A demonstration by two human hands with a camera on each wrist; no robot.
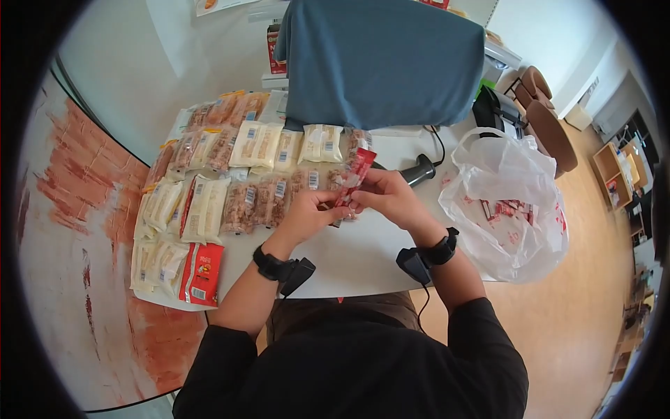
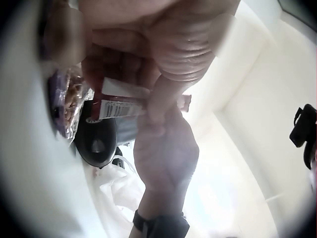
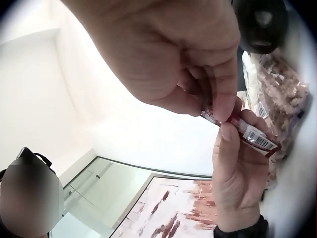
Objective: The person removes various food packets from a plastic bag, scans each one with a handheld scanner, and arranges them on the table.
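Note:
A slim red stick packet (image 1: 359, 170) is held between both hands above the white table. A white panel with a barcode shows on the packet (image 3: 258, 139) in the right wrist view. The left hand (image 1: 312, 211) grips it from the left, its thumb lying along the packet. From the other side the right hand (image 1: 393, 200) pinches it between thumb and fingers, right beside the left thumb. Just beyond the hands lie clear packs of brown crumbly snack (image 1: 305, 183), partly covered by the hands and the stick.
Rows of cream packs (image 1: 206, 209) and brown packs (image 1: 239, 208) cover the table's left side, with a red pouch (image 1: 201, 274) near the front. A black handheld device (image 1: 417, 171) lies to the right. Beside it, a white plastic bag (image 1: 464, 241) contains several red sticks. Blue-grey cloth (image 1: 384, 63) hangs behind.

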